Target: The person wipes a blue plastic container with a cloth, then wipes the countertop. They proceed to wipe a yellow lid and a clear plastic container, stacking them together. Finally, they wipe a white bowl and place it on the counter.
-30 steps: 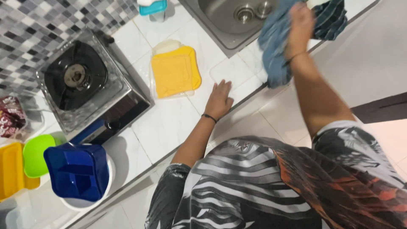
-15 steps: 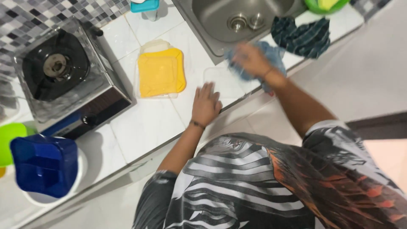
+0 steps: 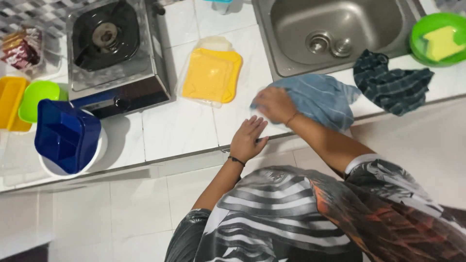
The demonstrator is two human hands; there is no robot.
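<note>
My right hand [image 3: 274, 104] presses down on a light blue striped cloth [image 3: 320, 99] spread on the white tiled counter [image 3: 179, 126], just in front of the steel sink [image 3: 335, 29]. My left hand [image 3: 247, 139] lies flat with fingers apart on the counter's front edge, right beside the right hand, holding nothing. A dark band sits on its wrist. A yellow square lid or board [image 3: 211, 73] lies a little beyond the hands.
A dark plaid cloth [image 3: 391, 82] lies right of the blue one. A green bowl with a yellow sponge [image 3: 439, 39] stands at far right. At left are a single-burner gas stove [image 3: 114, 48], a blue container in a white bowl [image 3: 65, 136], and green and yellow containers [image 3: 29, 99].
My right hand brought the blue cloth down from above the sink onto the counter and slid it left toward my left hand. My left hand stayed flat near the edge.
</note>
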